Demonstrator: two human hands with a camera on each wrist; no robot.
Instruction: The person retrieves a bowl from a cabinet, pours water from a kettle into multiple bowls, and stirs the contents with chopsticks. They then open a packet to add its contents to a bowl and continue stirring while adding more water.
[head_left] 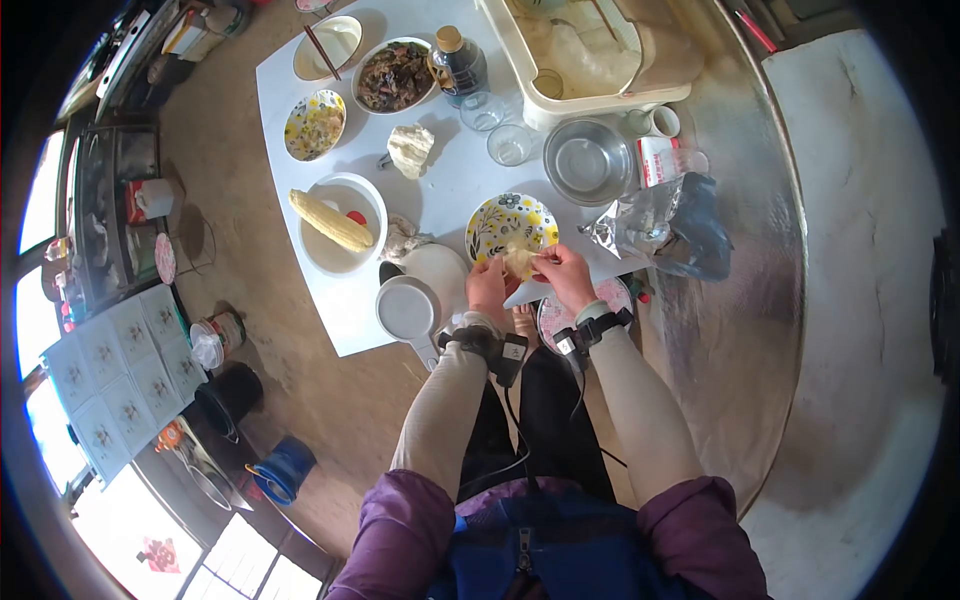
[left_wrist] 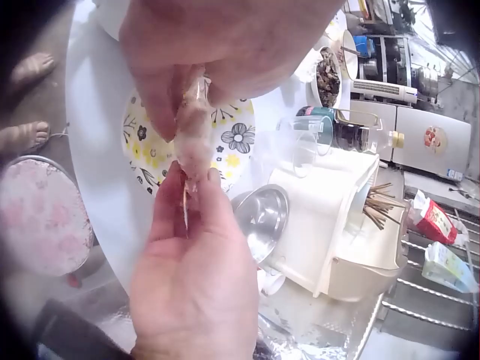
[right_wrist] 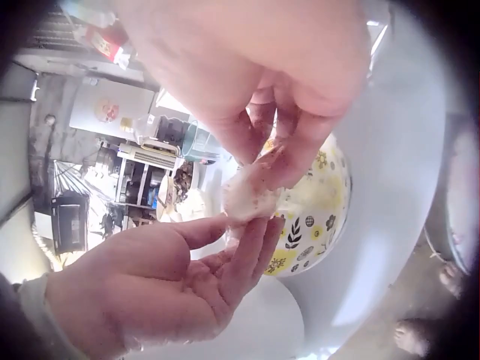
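Both hands pinch a pale, soft, partly translucent piece of food between fingertips and thumbs. My left hand holds one end of it and my right hand the other. Its kind cannot be told. Under it sits a white plate with yellow and black flowers, near the table's front edge. In the right wrist view, the left hand comes in from the lower left and the right hand from above, with the pale piece between their fingers.
Left of the plate, a white bowl holds a corn cob. A grey round-topped pot stands near the left forearm. Drinking glasses, a metal bowl and a cream bin lie beyond. A silver foil bag is at the right.
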